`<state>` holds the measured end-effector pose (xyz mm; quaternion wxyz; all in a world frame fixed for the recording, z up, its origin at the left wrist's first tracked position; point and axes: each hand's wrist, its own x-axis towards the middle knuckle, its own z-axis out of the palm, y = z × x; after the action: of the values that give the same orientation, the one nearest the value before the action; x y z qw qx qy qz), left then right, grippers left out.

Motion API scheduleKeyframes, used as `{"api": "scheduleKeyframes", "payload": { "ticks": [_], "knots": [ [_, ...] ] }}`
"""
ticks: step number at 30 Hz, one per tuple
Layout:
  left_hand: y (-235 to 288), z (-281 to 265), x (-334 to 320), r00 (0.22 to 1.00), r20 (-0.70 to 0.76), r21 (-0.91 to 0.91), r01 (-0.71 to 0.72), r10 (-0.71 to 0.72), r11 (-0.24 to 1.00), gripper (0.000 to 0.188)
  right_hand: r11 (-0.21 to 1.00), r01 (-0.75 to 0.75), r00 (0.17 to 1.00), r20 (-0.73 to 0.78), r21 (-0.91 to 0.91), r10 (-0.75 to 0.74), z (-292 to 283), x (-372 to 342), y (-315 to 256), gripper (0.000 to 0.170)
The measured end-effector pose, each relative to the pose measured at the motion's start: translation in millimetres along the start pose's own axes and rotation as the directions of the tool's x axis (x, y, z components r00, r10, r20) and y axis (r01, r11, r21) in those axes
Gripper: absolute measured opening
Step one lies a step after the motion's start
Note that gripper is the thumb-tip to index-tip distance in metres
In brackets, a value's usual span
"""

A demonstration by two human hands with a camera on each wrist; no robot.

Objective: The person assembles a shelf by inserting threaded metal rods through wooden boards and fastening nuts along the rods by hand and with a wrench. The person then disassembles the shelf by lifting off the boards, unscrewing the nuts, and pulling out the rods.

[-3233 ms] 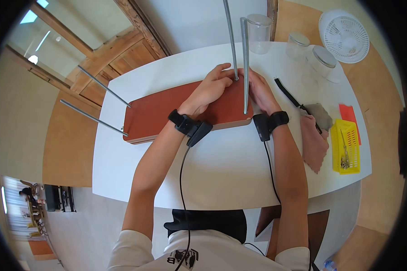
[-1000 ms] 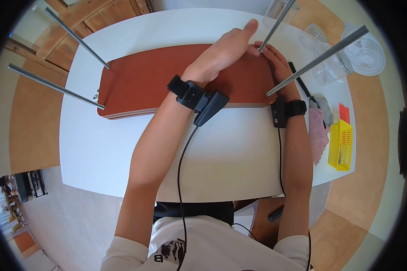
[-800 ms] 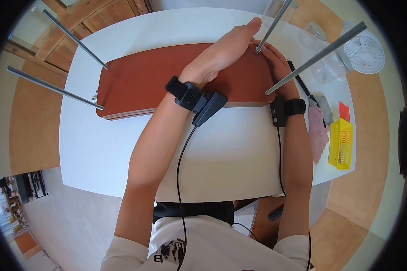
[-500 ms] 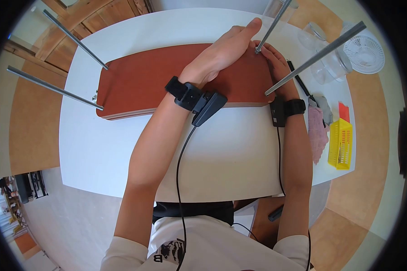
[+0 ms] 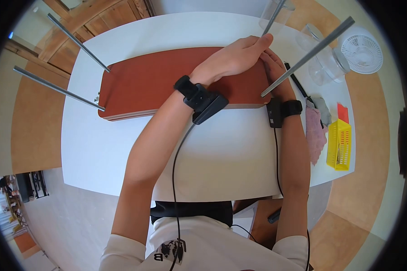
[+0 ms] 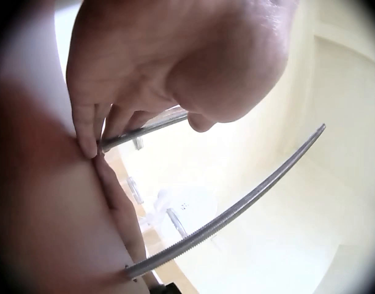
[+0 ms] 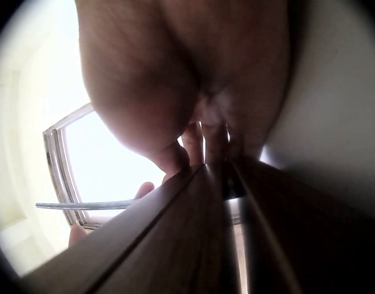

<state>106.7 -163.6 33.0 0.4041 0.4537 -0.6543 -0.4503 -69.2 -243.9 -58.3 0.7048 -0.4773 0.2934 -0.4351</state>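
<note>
A stack of long reddish-brown boards (image 5: 158, 74) lies across the white table (image 5: 230, 158), with threaded metal rods standing up near its corners. My left hand (image 5: 235, 58) reaches over the far right corner, its thumb overlapping the far right rod (image 5: 274, 18). In the left wrist view, the fingertips of the left hand (image 6: 138, 67) gather round that rod's foot (image 6: 144, 128), right at the board. My right hand (image 5: 278, 81) holds the stack's right end. In the right wrist view its thumb and fingers (image 7: 175, 160) rest at the board edges (image 7: 169, 239). The near right rod (image 5: 309, 55) stands beside my right wrist.
Right of the boards lie a black tool (image 5: 296, 81), a pink cloth (image 5: 315, 135), a grey cloth (image 5: 322, 110) and a red piece (image 5: 343, 112). A yellow basket (image 5: 332, 144) sits near the right edge. Clear jars (image 5: 319, 74) and a white fan (image 5: 362, 52) stand farther back.
The head view has shifted since the earliest frame. In the last half second, my left hand has moved right and covers the far right rod's foot. The right hand stays at the stack's end.
</note>
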Motion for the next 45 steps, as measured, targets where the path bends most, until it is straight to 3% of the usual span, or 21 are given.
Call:
{"api": "scheduleKeyframes", "payload": {
  "ticks": [4, 6, 7, 9, 12, 13, 17, 20, 21, 22, 24, 26, 29, 32, 33, 34, 36, 37, 38, 41, 45],
  "knots": [
    [-0.7, -21.8, 6.8, 0.985, 0.001, 0.1, 0.172, -0.173, 0.98, 0.073, 0.997, 0.064, 0.998, 0.032, -0.049, -0.062, -8.5, 4.4, 4.0, 0.038],
    [17.5, -32.6, -2.3, 0.962, 0.04, 0.019, 0.271, -0.272, 0.962, 0.078, 0.996, 0.057, 0.998, 0.039, -0.075, -0.054, -7.6, 4.1, 4.2, 0.037],
    [12.7, -29.7, 2.0, 0.96, 0.063, 0.031, 0.271, -0.272, 0.962, 0.078, 0.993, 0.092, 0.992, 0.091, -0.077, -0.085, -14.1, 11.7, 9.6, 0.036],
    [-7.0, -21.0, 16.2, 0.972, -0.227, 0.063, 0.075, -0.059, 0.995, 0.082, 0.991, 0.115, 0.991, 0.073, -0.073, -0.11, -15.2, 12.3, 12.6, 0.035],
    [-18.7, -11.1, 35.3, 0.992, -0.126, 0.123, 0.04, -0.024, 0.992, 0.083, 0.984, 0.166, 0.983, 0.095, -0.068, -0.159, -15.7, 10.5, 12.7, 0.033],
    [-7.2, 0.7, 29.5, 0.993, -0.098, 0.005, 0.067, -0.066, 0.998, 0.078, 0.989, 0.144, 0.987, 0.077, -0.04, -0.14, -13.8, 9.4, 12.6, 0.032],
    [0.7, -8.3, 27.3, 0.983, 0.015, 0.078, 0.182, -0.183, 0.98, 0.086, 0.982, 0.185, 0.98, 0.073, -0.023, -0.183, -14.8, 18.8, 20.5, 0.03],
    [32.0, -18.8, 11.1, 0.961, -0.088, 0.25, 0.275, -0.261, 0.928, 0.088, 0.973, 0.22, 0.974, 0.068, -0.07, -0.216, -14.6, 18.5, 21.6, 0.026],
    [33.8, -33.0, 17.9, 0.948, -0.079, 0.234, 0.319, -0.309, 0.919, 0.072, 0.975, 0.216, 0.975, 0.071, -0.049, -0.212, -14.1, 19.4, 21.6, 0.026],
    [29.0, -51.9, 32.1, 0.941, -0.101, 0.275, 0.339, -0.324, 0.9, 0.075, 0.977, 0.21, 0.975, 0.08, -0.028, -0.207, -14.6, 20.2, 21.9, 0.025],
    [21.3, -28.9, 44.1, 0.948, -0.284, 0.171, 0.198, -0.144, 0.965, 0.077, 0.978, 0.206, 0.976, 0.073, -0.021, -0.204, -13.5, 20.6, 23.1, 0.025],
    [22.4, -14.7, 50.0, 0.979, -0.157, 0.163, 0.152, -0.126, 0.975, 0.085, 0.979, 0.206, 0.975, 0.091, -0.005, -0.205, -19.0, 18.2, 22.3, 0.025],
    [14.5, -20.6, 51.2, 0.944, 0.107, -0.256, 0.331, -0.313, 0.908, 0.09, 0.977, 0.212, 0.973, 0.088, 0.018, -0.213, -13.8, 22.0, 25.3, 0.026],
    [16.3, -15.5, 34.7, 0.949, 0.067, -0.07, 0.312, -0.307, 0.948, 0.096, 0.979, 0.203, 0.974, 0.093, 0.03, -0.205, -14.9, 24.5, 26.3, 0.026],
    [22.3, -11.4, 25.5, 0.954, -0.067, 0.06, 0.297, -0.293, 0.953, 0.096, 0.98, 0.197, 0.977, 0.091, -0.018, -0.194, -15.0, 23.4, 24.9, 0.027],
    [32.3, -28.3, 23.8, 0.951, -0.071, 0.07, 0.306, -0.301, 0.949, 0.096, 0.98, 0.189, 0.979, 0.085, -0.07, -0.183, -15.8, 21.8, 23.0, 0.027],
    [51.1, -72.3, 22.0, 0.836, 0.367, 0.103, 0.4, -0.409, 0.911, 0.095, 0.978, 0.196, 0.977, 0.096, -0.068, -0.189, -16.9, 21.6, 22.9, 0.027],
    [45.6, -61.1, 13.4, 0.938, 0.046, 0.298, 0.317, -0.345, 0.901, 0.093, 0.977, 0.199, 0.977, 0.098, -0.073, -0.192, -17.1, 21.9, 23.5, 0.027],
    [38.9, -58.6, 15.1, 0.936, 0.043, 0.304, 0.321, -0.349, 0.897, 0.093, 0.976, 0.203, 0.976, 0.101, -0.079, -0.195, -16.9, 22.0, 23.7, 0.027],
    [27.4, -33.2, 31.7, 0.955, -0.215, 0.188, 0.247, -0.206, 0.951, 0.095, 0.974, 0.212, 0.974, 0.103, -0.081, -0.203, -16.9, 23.0, 23.4, 0.026],
    [8.9, -6.3, 43.6, 0.984, -0.036, -0.096, 0.168, -0.172, 0.981, 0.1, 0.98, 0.182, 0.981, 0.08, -0.076, -0.176, -16.3, 21.5, 23.6, 0.026]
  ]
}}
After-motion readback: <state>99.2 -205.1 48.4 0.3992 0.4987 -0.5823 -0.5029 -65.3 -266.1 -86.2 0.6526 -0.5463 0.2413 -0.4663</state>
